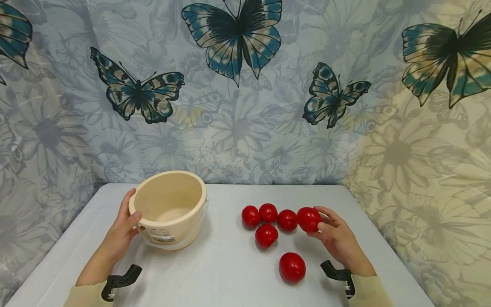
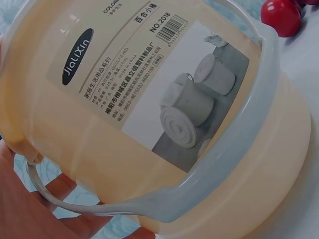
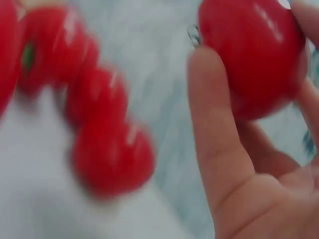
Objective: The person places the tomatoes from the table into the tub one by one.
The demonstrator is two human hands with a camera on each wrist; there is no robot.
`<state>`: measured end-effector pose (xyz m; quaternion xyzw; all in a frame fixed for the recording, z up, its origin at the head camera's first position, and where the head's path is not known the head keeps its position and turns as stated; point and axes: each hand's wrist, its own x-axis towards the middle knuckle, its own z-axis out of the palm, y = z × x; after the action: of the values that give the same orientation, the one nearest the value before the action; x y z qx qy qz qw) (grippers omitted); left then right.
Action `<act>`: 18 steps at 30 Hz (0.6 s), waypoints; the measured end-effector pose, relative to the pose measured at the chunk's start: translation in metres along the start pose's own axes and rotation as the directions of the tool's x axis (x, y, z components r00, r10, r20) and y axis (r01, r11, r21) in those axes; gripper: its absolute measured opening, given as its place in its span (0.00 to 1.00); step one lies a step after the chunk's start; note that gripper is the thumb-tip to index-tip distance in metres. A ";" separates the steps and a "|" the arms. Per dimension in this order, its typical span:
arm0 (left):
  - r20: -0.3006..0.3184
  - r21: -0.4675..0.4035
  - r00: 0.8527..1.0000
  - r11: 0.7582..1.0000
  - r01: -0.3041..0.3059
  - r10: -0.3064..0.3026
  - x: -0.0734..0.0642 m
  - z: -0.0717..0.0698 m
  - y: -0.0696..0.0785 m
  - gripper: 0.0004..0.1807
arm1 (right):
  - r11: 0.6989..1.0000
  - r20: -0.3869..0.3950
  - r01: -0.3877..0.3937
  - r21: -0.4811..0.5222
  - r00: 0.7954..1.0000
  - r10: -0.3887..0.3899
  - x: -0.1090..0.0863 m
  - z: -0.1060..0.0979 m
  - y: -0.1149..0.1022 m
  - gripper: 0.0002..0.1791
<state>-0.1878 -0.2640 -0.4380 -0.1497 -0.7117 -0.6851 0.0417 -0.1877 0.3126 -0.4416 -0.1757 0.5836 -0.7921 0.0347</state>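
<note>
A cream plastic bucket [image 1: 180,230] is tilted over the left side of the table, its opening showing bare inner walls. My left hand [image 1: 120,236] grips it by the left rim, thumb at the front of the rim. In the left wrist view, the bucket's printed label [image 2: 194,104] and pale handle [image 2: 224,159] face the camera, with fingers [image 2: 55,191] behind the handle. My right hand [image 1: 339,238] holds a red tomato [image 1: 309,219] between thumb and fingers. The right wrist view shows that held tomato [image 3: 254,55] apart from the blurred others.
Several more tomatoes [image 1: 266,236] lie grouped right of the table's middle. One larger tomato [image 1: 292,267] sits nearer the front. A butterfly-patterned cloth [image 1: 245,140] hangs behind the white table [image 1: 226,273], and similar cloth flanks both sides.
</note>
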 end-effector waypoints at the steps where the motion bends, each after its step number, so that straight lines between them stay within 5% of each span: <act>1: -0.004 0.001 1.000 1.000 -0.002 0.002 0.000 0.001 0.000 0.36 | 1.000 0.007 0.022 0.000 1.000 -0.022 0.002 0.007 -0.007 0.22; 12: -0.015 0.021 1.000 1.000 0.001 -0.001 -0.001 0.002 -0.002 0.35 | 0.993 0.022 0.081 -0.089 0.997 -0.079 0.040 0.091 -0.053 0.21; 18: -0.022 0.028 1.000 1.000 -0.001 0.002 -0.001 0.003 0.000 0.35 | 0.993 -0.011 0.029 -0.111 0.999 -0.031 0.063 0.136 -0.063 0.25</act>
<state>-0.1864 -0.2616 -0.4388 -0.1423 -0.7206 -0.6766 0.0521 -0.1935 0.1920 -0.3322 -0.1809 0.6242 -0.7600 0.0090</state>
